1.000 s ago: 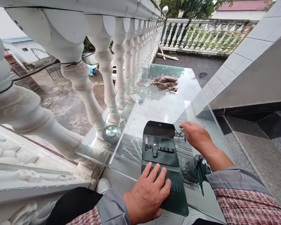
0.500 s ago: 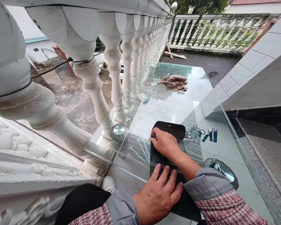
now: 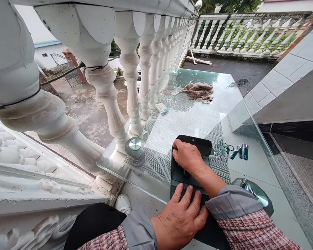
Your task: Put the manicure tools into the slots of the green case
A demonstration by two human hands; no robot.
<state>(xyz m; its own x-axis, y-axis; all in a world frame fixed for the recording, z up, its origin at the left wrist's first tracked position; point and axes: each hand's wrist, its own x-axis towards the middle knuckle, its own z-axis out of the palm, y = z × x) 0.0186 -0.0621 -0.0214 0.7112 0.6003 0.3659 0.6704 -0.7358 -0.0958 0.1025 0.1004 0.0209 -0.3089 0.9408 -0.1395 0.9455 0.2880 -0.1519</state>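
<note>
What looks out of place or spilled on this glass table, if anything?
The brown cloth lies crumpled rather than folded toward the far end of the glass table, so it looks untidy. The scissors and clippers lie loose to the right of the dark case but seem deliberately laid out. I see no spill or damage.

Tool case point(image 3: 177, 177): black leather or a leather-like sheet, smooth, with a soft sheen
Snap stud point(image 3: 193, 140): metal-looking
Scissors point(image 3: 226, 148): shiny metal
Nail clippers point(image 3: 243, 151): polished metal, bright with reflections
Tabletop point(image 3: 187, 118): clear glass, smooth, glossy, mirroring the sky
Round disc point(image 3: 135, 143): silvery metal with a radial shine
Rag point(image 3: 198, 91): matt brown cloth, rumpled
Sleeve point(image 3: 250, 225): coarse, nubby weave
Cuff point(image 3: 233, 198): smooth grey fabric
Balusters point(image 3: 100, 83): white, painted-looking, stained in patches
Wall tiles point(image 3: 284, 76): white, smooth, lightly glossy
Planks point(image 3: 200, 60): bare, matt wood
</note>
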